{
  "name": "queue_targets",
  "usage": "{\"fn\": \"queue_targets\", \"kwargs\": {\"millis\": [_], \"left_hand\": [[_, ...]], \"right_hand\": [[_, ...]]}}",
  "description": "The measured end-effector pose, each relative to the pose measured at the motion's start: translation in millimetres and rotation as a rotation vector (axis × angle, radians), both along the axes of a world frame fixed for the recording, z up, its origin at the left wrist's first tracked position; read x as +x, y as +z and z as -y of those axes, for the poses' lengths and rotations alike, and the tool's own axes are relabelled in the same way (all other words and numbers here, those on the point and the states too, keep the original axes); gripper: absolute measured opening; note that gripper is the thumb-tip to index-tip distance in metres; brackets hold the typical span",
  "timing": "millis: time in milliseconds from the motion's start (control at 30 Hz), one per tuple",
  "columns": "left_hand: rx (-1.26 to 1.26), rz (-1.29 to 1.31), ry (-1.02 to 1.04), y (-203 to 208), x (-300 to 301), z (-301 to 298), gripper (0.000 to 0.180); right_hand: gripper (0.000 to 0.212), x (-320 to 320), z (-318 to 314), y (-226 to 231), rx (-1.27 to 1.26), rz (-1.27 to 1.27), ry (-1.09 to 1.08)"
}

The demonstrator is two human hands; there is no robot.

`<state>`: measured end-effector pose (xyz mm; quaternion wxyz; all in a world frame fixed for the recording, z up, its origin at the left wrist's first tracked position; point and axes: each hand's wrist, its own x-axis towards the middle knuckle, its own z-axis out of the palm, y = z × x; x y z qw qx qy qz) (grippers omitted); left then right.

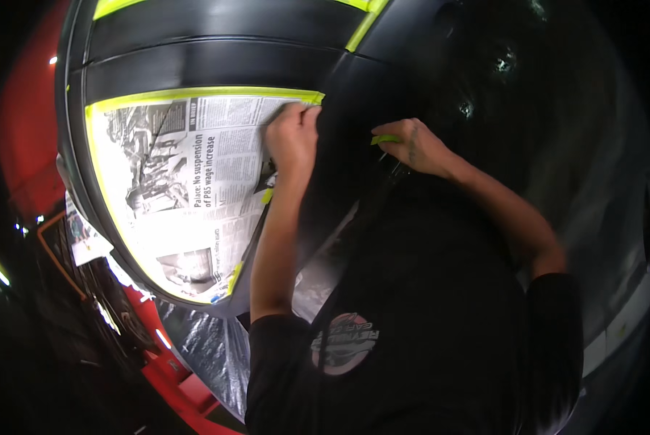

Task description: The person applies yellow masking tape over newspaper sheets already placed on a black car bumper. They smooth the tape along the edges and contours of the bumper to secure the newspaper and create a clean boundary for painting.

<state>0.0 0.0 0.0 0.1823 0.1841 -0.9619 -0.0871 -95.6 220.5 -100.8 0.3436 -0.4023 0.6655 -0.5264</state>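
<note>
- The newspaper sheet [227, 170] lies over a rounded, window-shaped area of the black car body [194, 69], covering most of it.
- Judging by how things lie, the top edge looks finished: a yellow-green top tape band [209, 94] runs along it to the upper right corner.
- The left border also looks done, with a curved side tape band [102, 177] following it downward; glare washes out part of the paper there.
- The right border seems the unfinished part: only short tape pieces show, a middle piece [268, 196] and a lower piece [235, 278], and a dark gap opens beside the paper between the middle piece and the wrist.
- The left hand [292, 138] is at the upper right corner, fingers curled, thumb and forefinger close together; whether they grip paper or tape, I cannot tell.
- The right hand [415, 148], apart from the paper, pinches a short tape strip [385, 139] between thumb and fingers.
</note>
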Motion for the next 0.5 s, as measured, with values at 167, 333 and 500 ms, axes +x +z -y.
{"fn": "queue_targets", "kwargs": {"millis": [167,333,500], "left_hand": [[0.037,0.006,-0.038,-15,-8,3,0.021],[-0.102,-0.146,0.124,29,4,8,0.02],[-0.646,-0.222,0.234,84,-19,10,0.08]], "right_hand": [[0.038,9,-1,19,-0.1,0.114,0.013],[0.04,-2,4,25,-0.143,0.106,-0.029],[0.041,-10,11,53,-0.133,0.098,-0.055]]}}
